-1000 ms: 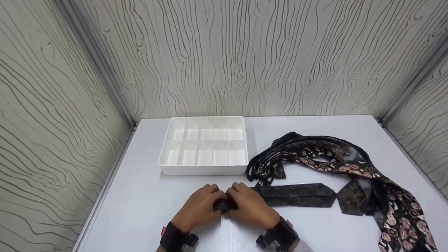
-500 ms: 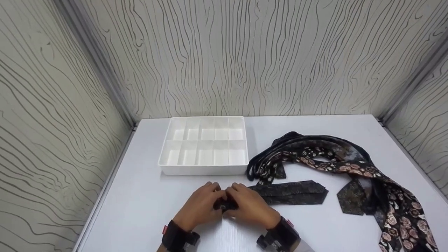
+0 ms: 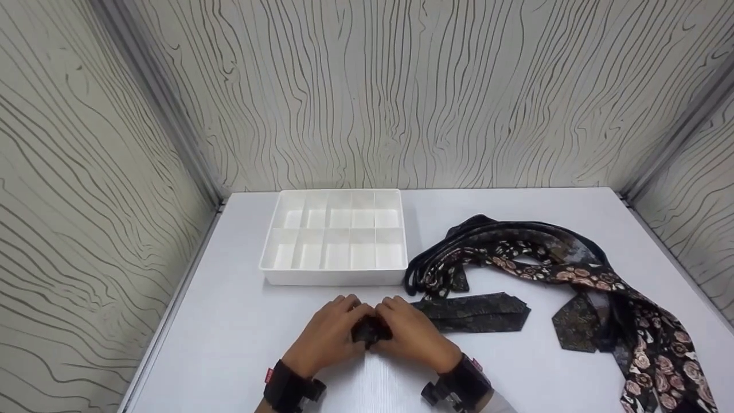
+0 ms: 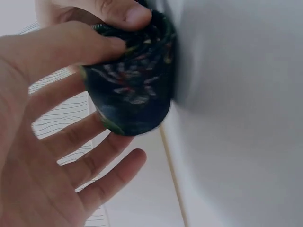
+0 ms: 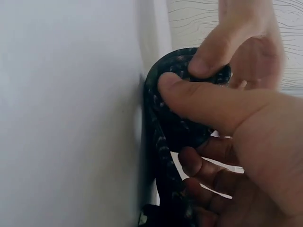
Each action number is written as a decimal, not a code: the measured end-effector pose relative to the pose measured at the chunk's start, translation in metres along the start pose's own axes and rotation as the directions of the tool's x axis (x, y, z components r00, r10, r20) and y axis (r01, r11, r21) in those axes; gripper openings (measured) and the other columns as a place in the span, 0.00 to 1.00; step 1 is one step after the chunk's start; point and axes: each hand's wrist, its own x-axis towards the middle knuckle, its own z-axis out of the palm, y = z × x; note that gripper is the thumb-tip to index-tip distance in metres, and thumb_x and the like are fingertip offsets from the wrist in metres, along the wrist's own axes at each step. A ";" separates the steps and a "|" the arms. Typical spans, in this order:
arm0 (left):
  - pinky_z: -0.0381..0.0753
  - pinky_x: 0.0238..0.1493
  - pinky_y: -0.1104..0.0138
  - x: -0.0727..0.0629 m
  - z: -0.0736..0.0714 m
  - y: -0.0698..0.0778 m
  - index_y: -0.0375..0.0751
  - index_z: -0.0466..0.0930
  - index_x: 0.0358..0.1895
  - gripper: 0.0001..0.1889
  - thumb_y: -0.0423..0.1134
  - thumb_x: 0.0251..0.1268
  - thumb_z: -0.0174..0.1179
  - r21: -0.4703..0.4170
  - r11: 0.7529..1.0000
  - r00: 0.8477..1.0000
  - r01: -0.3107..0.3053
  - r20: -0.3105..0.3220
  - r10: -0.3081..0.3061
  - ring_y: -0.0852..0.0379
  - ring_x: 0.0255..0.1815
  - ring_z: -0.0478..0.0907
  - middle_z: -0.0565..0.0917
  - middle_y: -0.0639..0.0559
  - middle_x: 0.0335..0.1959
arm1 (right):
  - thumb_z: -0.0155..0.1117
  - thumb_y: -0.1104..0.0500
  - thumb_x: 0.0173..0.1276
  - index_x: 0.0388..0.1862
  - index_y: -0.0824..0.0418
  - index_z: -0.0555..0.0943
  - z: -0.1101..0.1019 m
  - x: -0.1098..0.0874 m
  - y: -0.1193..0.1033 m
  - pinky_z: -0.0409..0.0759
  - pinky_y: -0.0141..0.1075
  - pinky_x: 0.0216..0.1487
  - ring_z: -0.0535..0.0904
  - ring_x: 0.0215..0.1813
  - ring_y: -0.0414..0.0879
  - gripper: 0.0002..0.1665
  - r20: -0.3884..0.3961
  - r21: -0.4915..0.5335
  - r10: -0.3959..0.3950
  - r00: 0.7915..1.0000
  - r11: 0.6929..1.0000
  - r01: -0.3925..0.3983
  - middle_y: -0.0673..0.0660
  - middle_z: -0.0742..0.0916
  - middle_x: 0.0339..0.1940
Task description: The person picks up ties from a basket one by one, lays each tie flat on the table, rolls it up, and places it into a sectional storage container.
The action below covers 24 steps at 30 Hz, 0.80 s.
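Observation:
Between my two hands is a dark patterned necktie (image 4: pixel 130 94), coiled into a roll standing on its edge. My left hand (image 3: pixel 331 335) holds the roll's left side with its thumb and fingers; in the left wrist view its lower fingers are spread beside the coil. My right hand (image 3: pixel 414 335) grips the other side, thumb pressed on the layered spiral (image 5: pixel 182 94). From the roll, the tie's unrolled flat end (image 3: pixel 481 312) runs right under my right hand and lies on the table, its tip pointing right.
A white tray (image 3: pixel 334 277) with several compartments stands behind my hands. Right of it, several more ties (image 3: pixel 516 229) lie in a curved heap, one with a rose print (image 3: pixel 662 367) reaching the front right. Patterned walls (image 3: pixel 373 97) enclose the white table (image 3: pixel 229 321).
The tie's flat end has slid left toward my hands and its tip now lies apart from the tie tip at right. Both hands stay nearly in place around the roll.

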 end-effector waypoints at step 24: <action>0.77 0.45 0.65 0.003 0.002 0.006 0.57 0.89 0.48 0.17 0.46 0.55 0.80 0.081 0.997 0.999 -0.001 -0.034 0.003 0.59 0.43 0.74 0.80 0.58 0.43 | 0.83 0.45 0.58 0.53 0.52 0.84 -0.002 -0.001 0.007 0.82 0.37 0.47 0.77 0.45 0.39 0.28 0.029 0.134 0.071 0.997 0.988 -0.074 0.46 0.80 0.44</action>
